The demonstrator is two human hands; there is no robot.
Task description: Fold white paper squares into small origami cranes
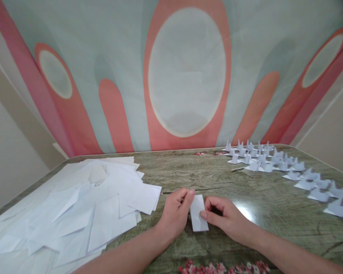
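A small white rectangle of folded paper (198, 219) is held between my two hands, over the middle of the near part of the table. My left hand (177, 209) is closed, its thumb and fingers pinching the paper's upper left corner. On the paper's right edge, my right hand (224, 217) grips with thumb and index finger, the thumb lying on its face. The fold layers are too fine to make out. Whether the paper touches the tabletop I cannot tell.
A wide, loose pile of white paper sheets (103, 205) covers the table's left side. Several folded white paper cranes (281, 163) stand in rows along the right side. Behind the wood-patterned table (174, 171) hangs a printed backdrop (185, 76). Pink flower print (223, 268) shows at the near edge.
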